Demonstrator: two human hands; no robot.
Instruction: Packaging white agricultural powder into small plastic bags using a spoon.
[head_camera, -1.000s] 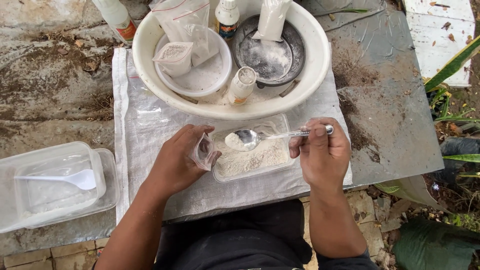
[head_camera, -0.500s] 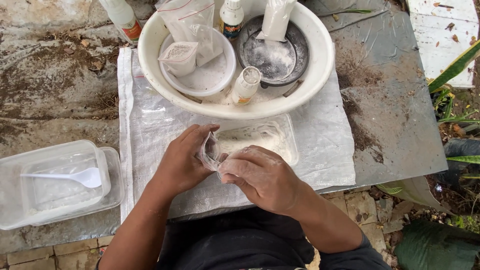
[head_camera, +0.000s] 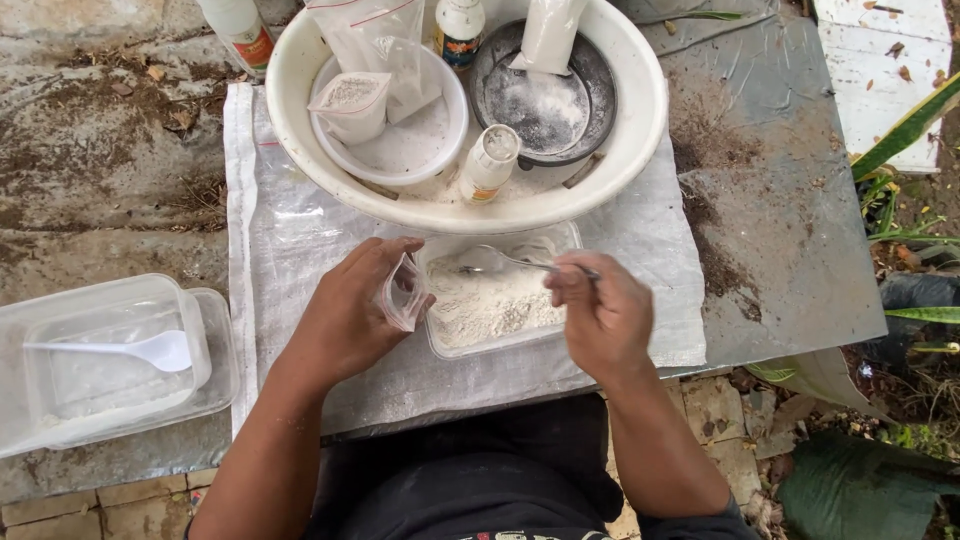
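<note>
The left hand (head_camera: 352, 315) is clamped on a small clear plastic bag (head_camera: 404, 295), fingers pinching its upper edge so the mouth faces right; the bag sits just beside the left rim of a shallow clear tray (head_camera: 495, 345) of white powder; the right hand (head_camera: 600, 315) is closed round the handle of a metal spoon (head_camera: 490, 260), whose bowl hovers over the far part of the tray, apparently empty, though the view is unclear; tray and hands rest over a white woven sheet (head_camera: 280, 230) on the bench (head_camera: 780, 230); to the left stands a clear lidded container (head_camera: 100, 370) with a white plastic spoon (head_camera: 150, 350); beyond the tray sits a large white basin (head_camera: 640, 130) holding bottles, bagged powder and a dark pan (head_camera: 550, 100).
</note>
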